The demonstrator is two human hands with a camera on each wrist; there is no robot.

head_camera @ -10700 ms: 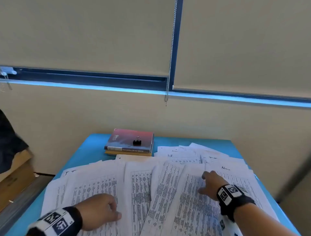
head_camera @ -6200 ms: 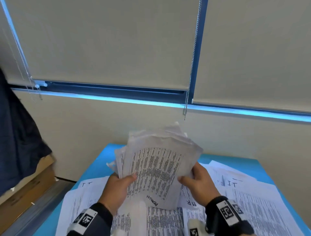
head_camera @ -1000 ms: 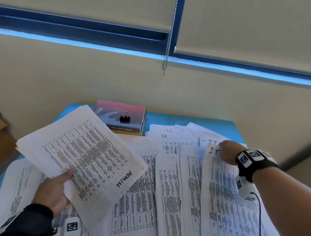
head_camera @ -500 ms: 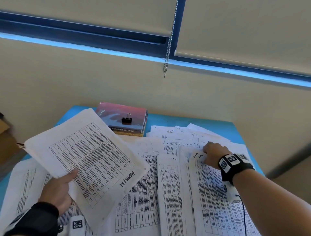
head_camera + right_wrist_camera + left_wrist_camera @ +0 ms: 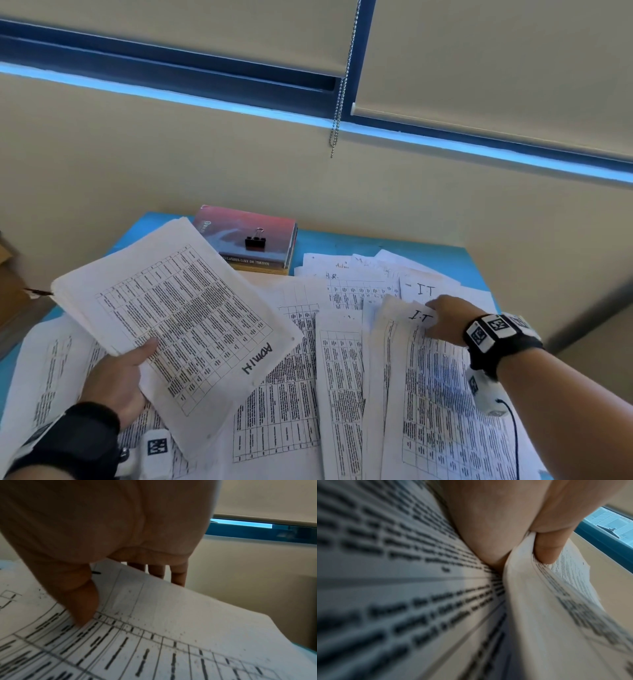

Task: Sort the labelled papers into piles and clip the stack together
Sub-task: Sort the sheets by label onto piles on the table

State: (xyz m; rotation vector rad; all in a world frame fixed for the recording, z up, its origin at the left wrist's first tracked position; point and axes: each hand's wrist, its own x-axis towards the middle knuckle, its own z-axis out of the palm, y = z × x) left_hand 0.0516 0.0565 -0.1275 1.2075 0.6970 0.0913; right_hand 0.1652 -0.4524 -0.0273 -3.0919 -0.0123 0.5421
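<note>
My left hand (image 5: 120, 377) grips a stack of printed sheets (image 5: 178, 318) labelled ADMIN, held tilted above the table's left side; the left wrist view shows the thumb (image 5: 546, 550) pressed on the stack's (image 5: 530, 601) edge. My right hand (image 5: 445, 318) pinches the top edge of a sheet marked I.T (image 5: 431, 394) at the right, thumb (image 5: 80, 601) on top of this sheet (image 5: 171, 635) and fingers (image 5: 178, 577) behind the lifted edge. More labelled sheets (image 5: 284, 394) lie spread over the blue table (image 5: 442, 253). A black binder clip (image 5: 255, 241) sits on a book at the back.
A red-and-grey book (image 5: 246, 240) lies on a second book at the table's back left. Sheets marked H.R and I.T (image 5: 363, 284) overlap at the back right. A wall and blinds with a hanging bead chain (image 5: 337, 113) rise behind the table.
My right hand has dragged the I.T sheet leftward and lifted its top edge. The ADMIN stack in my left hand has stayed almost where it was.
</note>
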